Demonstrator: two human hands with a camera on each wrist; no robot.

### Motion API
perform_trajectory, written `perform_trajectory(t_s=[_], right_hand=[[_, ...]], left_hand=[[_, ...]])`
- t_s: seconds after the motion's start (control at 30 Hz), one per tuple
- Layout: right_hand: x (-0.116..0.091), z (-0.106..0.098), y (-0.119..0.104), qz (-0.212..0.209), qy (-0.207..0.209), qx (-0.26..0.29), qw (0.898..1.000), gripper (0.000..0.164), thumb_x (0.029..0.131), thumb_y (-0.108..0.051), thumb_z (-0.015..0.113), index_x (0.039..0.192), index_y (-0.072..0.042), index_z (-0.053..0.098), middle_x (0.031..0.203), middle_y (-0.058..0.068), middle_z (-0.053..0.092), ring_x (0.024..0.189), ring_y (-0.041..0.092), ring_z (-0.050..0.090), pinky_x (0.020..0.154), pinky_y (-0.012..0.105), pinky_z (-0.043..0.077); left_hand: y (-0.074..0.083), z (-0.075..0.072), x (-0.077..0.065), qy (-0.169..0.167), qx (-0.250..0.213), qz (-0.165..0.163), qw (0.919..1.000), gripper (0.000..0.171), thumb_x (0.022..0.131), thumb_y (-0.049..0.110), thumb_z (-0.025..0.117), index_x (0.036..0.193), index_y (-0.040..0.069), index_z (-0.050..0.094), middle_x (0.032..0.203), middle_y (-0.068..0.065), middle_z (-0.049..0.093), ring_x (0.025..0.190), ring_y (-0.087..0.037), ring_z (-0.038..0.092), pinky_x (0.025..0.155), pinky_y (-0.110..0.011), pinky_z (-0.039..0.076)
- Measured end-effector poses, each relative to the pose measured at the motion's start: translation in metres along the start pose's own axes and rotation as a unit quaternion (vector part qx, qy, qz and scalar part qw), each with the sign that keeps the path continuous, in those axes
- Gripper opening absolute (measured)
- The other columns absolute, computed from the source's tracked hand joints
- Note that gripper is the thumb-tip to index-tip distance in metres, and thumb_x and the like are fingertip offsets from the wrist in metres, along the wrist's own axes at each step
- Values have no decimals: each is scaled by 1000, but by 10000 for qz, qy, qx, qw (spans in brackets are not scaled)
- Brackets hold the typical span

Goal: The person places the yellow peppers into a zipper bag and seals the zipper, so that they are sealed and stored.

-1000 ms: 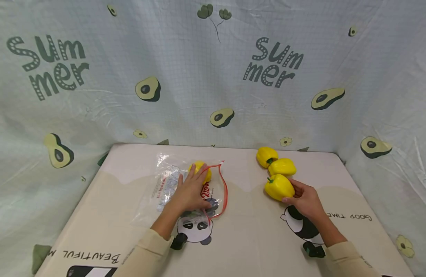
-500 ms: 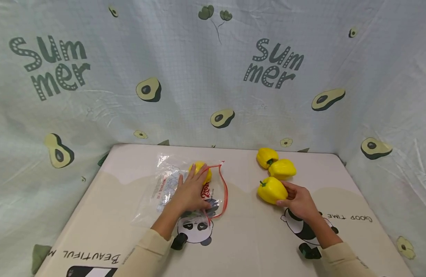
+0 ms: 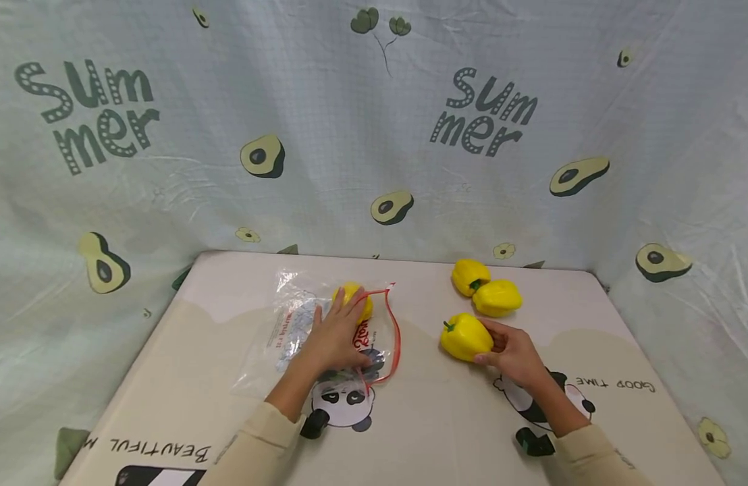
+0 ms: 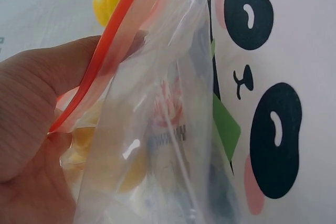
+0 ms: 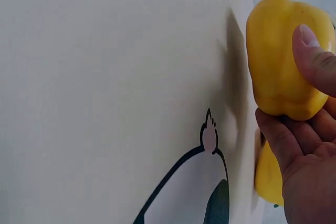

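Note:
My right hand [image 3: 515, 354] holds a yellow bell pepper [image 3: 466, 337], its stem pointing left. The right wrist view shows the thumb on one side of this pepper [image 5: 281, 56] and fingers at its end, with a shadow on the tabletop beside it. Fingers spread, my left hand [image 3: 334, 337] rests at the mouth of a clear plastic bag [image 3: 295, 324] with a red edge. Another yellow pepper [image 3: 363, 309] lies at its fingertips, partly hidden by them. In the left wrist view the red edge [image 4: 97, 59] crosses the thumb, whose tip shows behind the plastic.
Two more yellow peppers, a rear one [image 3: 470, 277] and a nearer one [image 3: 497, 298], lie together at the back right. The pale table [image 3: 422, 432] carries panda prints and lettering. A patterned curtain [image 3: 325, 135] hangs behind and along the sides.
My right hand has moved left with the bell pepper, away from the two at the back and toward the bag. The left hand and bag have stayed in place.

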State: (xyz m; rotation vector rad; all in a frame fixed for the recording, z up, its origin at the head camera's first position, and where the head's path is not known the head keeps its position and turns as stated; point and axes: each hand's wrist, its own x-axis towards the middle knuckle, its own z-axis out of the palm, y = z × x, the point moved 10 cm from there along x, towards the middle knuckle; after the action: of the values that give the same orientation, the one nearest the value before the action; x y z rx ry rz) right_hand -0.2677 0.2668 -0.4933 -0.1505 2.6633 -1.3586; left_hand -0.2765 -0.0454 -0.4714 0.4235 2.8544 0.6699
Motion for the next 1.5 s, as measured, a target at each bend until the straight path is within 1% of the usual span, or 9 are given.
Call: perform_trajectory(t_s=[0.23,0.47,0.77,0.97,1.23,1.5], right_hand=[[1,6,-2,77,-74,9,9999,73,87,-5,82,151,5,48,152,26,56,136,41,61,110,48,52],[2,14,-8,-64,-161,31,9998,71,86,-4,82,149,6,50,151,26,57,135,41,61,110,48,52],[1,26,-12,-102,-231,43,9997,71,86,-4,83,149,5,52,149,26,58,134,40,62,110,50,52],[2,30,-15,-78,-213,107,9997,70,85,-1,82,148,4,52,149,24,59,133,40,63,111,51,51],[4,40,-20,-55,-152,121,9998,71,87,-6,82,150,2,51,151,23,58,133,38,63,112,50,51],[6,52,-30,-125,-158,287,9994,71,86,-1,81,151,1,51,152,21,58,135,37,62,112,49,50]], left_hand=[[2,0,0,14,8,12,10000,121,70,38,96,167,19,26,178,5,12,166,-30,-1,128,-71,3],[3,-1,-1,47,-2,36,10000,119,71,37,95,167,19,27,178,5,12,166,-31,0,128,-71,4],[2,0,-1,49,46,52,10000,120,71,38,95,167,20,26,178,5,13,166,-31,-1,129,-71,5],[1,3,-2,24,40,78,10000,119,72,38,95,167,20,26,178,5,12,166,-30,-2,129,-71,4],[0,1,-2,85,92,67,9999,119,71,38,95,167,19,27,178,4,13,166,-31,0,129,-71,5],[0,2,-3,1,102,3,9999,119,72,37,95,167,20,25,178,4,13,166,-30,-2,129,-70,4]])
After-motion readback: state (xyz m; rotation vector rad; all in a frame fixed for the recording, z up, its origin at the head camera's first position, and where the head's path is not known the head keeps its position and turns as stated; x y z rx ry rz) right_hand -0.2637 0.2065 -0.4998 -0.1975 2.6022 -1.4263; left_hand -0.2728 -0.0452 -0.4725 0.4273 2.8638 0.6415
